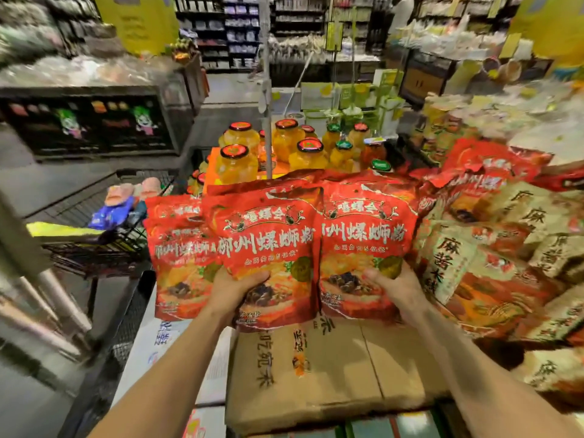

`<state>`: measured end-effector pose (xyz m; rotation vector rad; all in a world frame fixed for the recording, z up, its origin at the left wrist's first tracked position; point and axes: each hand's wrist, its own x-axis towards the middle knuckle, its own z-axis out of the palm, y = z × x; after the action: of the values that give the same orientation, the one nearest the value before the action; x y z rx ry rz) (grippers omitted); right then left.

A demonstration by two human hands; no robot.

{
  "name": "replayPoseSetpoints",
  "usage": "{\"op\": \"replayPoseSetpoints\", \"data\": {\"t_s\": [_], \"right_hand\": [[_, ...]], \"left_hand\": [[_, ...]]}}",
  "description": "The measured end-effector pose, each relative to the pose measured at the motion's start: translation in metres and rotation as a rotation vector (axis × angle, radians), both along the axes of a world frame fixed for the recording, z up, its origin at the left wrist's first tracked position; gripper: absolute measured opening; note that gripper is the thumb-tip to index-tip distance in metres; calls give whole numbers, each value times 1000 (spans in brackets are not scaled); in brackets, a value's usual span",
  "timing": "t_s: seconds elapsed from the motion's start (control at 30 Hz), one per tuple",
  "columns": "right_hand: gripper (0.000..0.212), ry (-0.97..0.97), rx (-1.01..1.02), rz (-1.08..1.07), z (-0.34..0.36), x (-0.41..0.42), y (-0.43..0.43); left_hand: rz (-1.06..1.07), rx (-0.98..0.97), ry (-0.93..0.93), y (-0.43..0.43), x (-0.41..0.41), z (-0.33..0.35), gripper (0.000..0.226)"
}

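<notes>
Red glossy plastic noodle packets (pixel 268 248) are hanging upright above a brown cardboard box (pixel 331 368). The left hand (pixel 235 290) is clamping its grip on the nine o'clock stack, the right hand (pixel 393 287) on the three o'clock packet (pixel 363 235).

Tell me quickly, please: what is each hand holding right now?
Left hand: closed, grips the left red packet near its bottom.
Right hand: closed, grips the right red packet near its bottom.

A shop: stocked shelves (pixel 240 30), stacked jars (pixel 237 162).
</notes>
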<state>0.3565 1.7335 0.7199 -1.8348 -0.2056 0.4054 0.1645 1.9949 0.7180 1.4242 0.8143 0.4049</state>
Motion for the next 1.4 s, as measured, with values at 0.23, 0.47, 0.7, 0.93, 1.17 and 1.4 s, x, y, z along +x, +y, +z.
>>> {"op": "replayPoseSetpoints", "data": {"t_s": [0.23, 0.47, 0.7, 0.93, 1.17, 1.4], "right_hand": [[75, -79, -197, -113, -28, 7, 2], [96, -451, -461, -162, -32, -41, 12], [102, -869, -751, 65, -60, -70, 10], [103, -736, -862, 151, -77, -53, 3], [102, -735, -749, 169, -83, -43, 5], [106, -852, -651, 131, -96, -29, 7]], "left_hand": [[127, 219, 17, -5, 8, -18, 84], [339, 606, 61, -29, 0, -36, 125], [153, 1473, 188, -66, -18, -64, 104], [80, 1562, 317, -62, -13, -85, 108], [61, 1629, 276, -41, 8, -88, 105], [71, 1675, 226, -29, 12, -102, 98]]}}
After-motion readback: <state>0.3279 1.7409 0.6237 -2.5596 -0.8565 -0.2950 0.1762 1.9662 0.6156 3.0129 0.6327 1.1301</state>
